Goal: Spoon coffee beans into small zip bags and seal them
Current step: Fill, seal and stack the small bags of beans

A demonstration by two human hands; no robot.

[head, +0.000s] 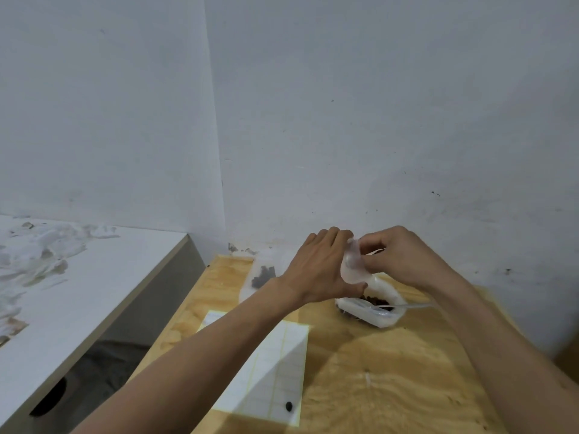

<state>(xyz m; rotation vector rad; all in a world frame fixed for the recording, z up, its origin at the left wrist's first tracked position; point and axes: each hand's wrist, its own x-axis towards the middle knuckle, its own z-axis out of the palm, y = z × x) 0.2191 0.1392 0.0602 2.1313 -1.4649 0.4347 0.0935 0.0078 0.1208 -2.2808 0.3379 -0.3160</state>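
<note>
Head view: both hands meet above the far side of the plywood bench (pixel 391 386). The left hand (pixel 319 267) and right hand (pixel 398 258) each pinch a small clear zip bag (pixel 352 264), held upright between them over a white container of coffee beans (pixel 374 300). A clear plastic spoon (pixel 404 306) lies across that container. To the far left lies a filled zip bag (pixel 260 277). Nearer, a ruled sheet of paper (pixel 266 371) carries one stray bean (pixel 288 406); no writing on it is legible.
</note>
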